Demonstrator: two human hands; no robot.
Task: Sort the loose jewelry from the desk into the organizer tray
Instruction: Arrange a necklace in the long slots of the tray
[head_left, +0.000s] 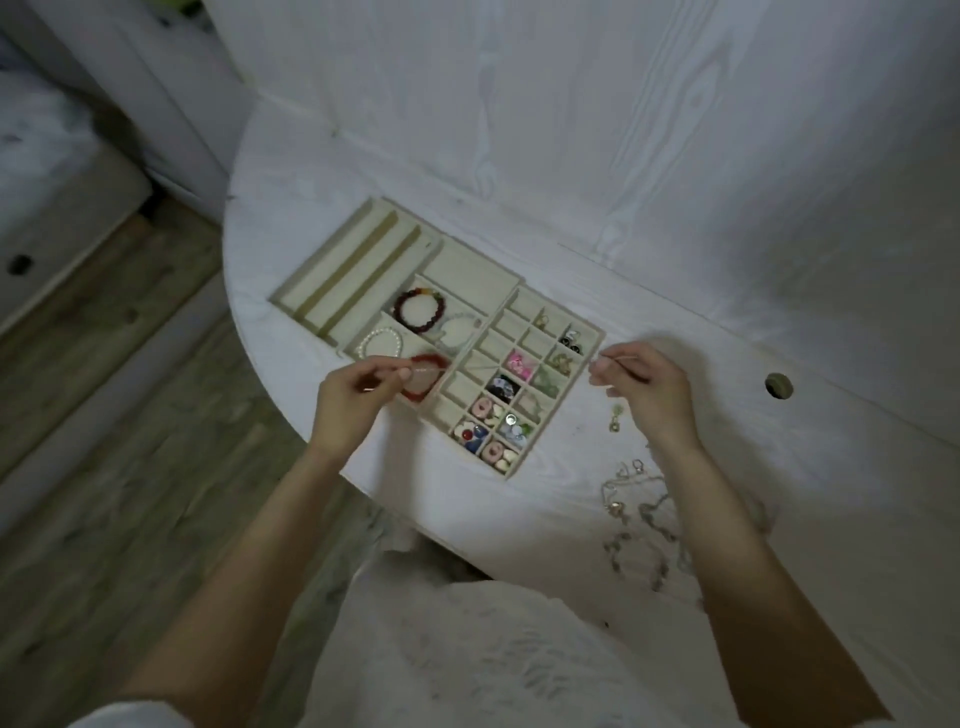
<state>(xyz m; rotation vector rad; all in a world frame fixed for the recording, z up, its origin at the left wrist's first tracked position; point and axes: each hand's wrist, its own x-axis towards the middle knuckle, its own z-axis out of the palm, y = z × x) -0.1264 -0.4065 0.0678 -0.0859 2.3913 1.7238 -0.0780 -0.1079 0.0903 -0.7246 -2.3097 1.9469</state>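
Both hands are up over the tray (511, 470), and there's a thin chain (493, 367) stretched between them: left hand (353, 400) pinching one end, right hand (644, 387) pinching the other. It runs left to right, across the small compartments, hanging just above them (too fine to see clearly). More loose chains (639, 514) wait on the desk (727, 364), nearer the right hand.
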